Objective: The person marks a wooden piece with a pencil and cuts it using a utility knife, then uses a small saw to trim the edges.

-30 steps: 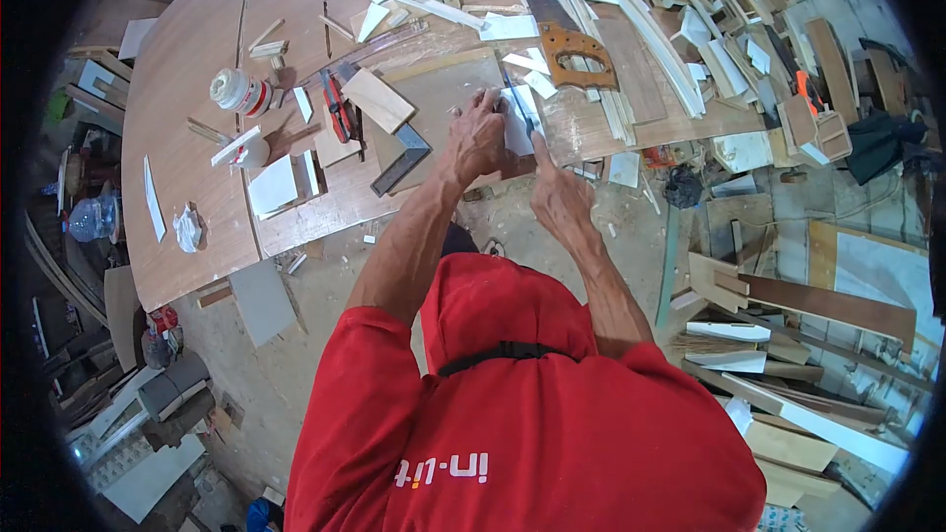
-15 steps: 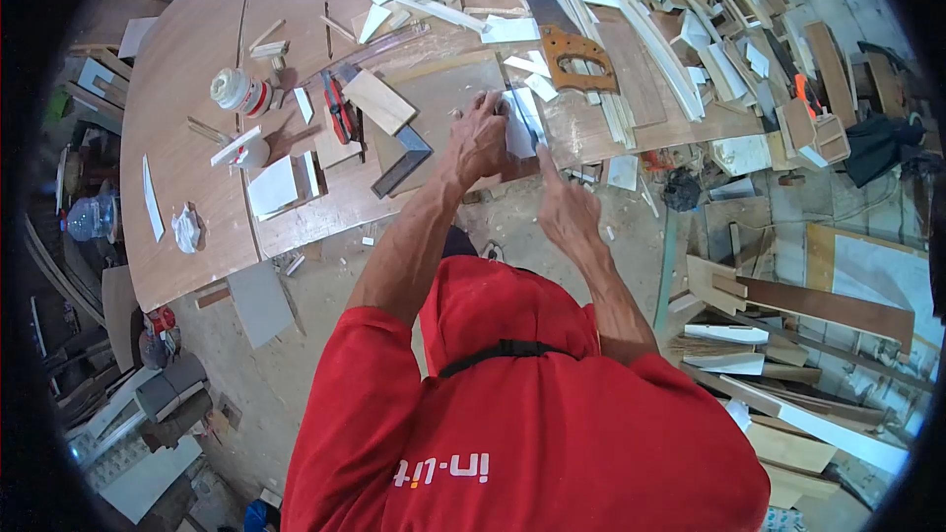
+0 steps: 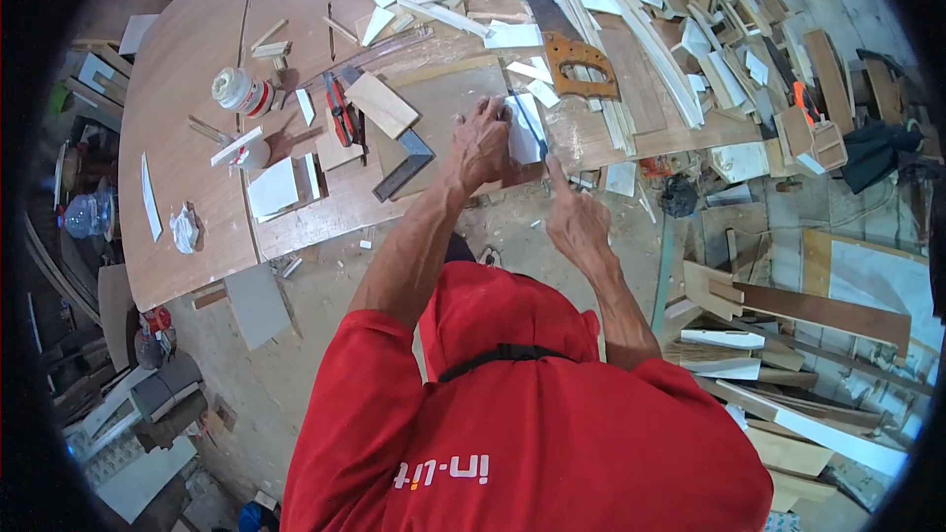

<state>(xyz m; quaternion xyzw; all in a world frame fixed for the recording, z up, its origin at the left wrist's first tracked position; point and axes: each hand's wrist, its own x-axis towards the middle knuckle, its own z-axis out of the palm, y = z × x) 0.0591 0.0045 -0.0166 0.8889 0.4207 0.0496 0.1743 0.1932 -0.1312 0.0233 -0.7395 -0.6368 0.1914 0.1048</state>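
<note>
Flat on the table's near edge, a small white board [image 3: 526,126] lies beside my left hand [image 3: 481,143]. That hand's fingers are bent and press down at the board's left side; whether they grip anything under them is hidden. A thin, dark, blade-like tool [image 3: 532,122] lies slantwise across the white board. My right hand [image 3: 579,222] is closed around its near end, with the index finger stretched along it. The tool's exact kind is too small to make out.
A wooden-handled handsaw [image 3: 581,67] lies right of the board. Left of my left hand are a metal-and-wood try square [image 3: 404,166], red pliers [image 3: 340,110] and a glue jar [image 3: 239,92]. Wood offcuts [image 3: 724,69] are piled at the right.
My right hand has drawn back slightly toward my body and to the right, bringing the tool with it. My left hand stays nearly in place by the white board.
</note>
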